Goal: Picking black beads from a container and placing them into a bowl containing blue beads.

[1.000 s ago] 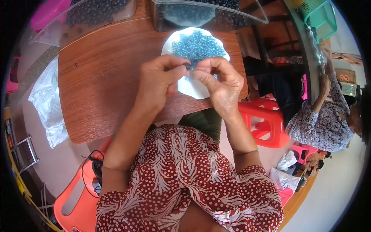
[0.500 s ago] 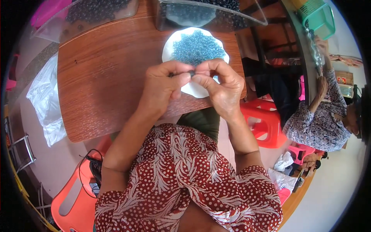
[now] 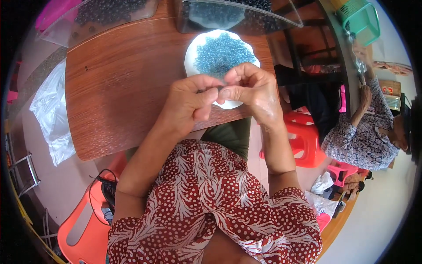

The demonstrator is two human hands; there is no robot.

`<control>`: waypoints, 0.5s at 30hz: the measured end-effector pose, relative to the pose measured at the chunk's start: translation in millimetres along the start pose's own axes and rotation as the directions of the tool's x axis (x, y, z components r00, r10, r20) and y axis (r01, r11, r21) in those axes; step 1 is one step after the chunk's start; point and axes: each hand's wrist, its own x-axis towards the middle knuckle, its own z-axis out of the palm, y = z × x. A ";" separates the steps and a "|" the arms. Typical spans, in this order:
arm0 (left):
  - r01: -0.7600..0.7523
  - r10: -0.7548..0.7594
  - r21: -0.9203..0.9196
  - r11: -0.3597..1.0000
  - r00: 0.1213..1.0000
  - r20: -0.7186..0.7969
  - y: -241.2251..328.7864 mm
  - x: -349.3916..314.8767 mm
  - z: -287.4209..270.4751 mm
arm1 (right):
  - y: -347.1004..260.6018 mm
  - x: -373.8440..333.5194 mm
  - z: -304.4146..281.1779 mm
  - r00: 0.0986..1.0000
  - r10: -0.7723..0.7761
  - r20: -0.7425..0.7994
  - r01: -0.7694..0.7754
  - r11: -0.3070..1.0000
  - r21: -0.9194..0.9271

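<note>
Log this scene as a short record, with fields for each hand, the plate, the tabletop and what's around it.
Left hand: pinching a small dark piece, partly hidden by the fingers
Right hand: fingertips close to that piece; whether they grip anything is unclear
Plate: white, scalloped, bearing tiny blue beads
Tabletop: brown wood-grain
Far side: two clear bins with dark beads
Left side: white plastic bag
Right side: red stool; co-worker in a patterned top
</note>
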 end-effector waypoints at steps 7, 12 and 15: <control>-0.035 0.052 -0.252 0.967 0.997 0.060 -5.4 5.8 -1.6 | 6.0 -11.7 13.7 0.964 -0.187 -0.187 0.186 0.982 -0.021; -0.097 0.147 -0.492 0.865 0.987 0.063 -6.0 12.9 3.1 | 8.8 -15.2 23.5 0.747 -0.646 -0.158 0.504 0.705 -0.500; -0.227 0.236 -0.225 0.948 0.972 0.012 -6.9 13.6 5.1 | 12.4 -11.3 32.4 0.657 -0.751 -0.060 0.578 0.553 -0.600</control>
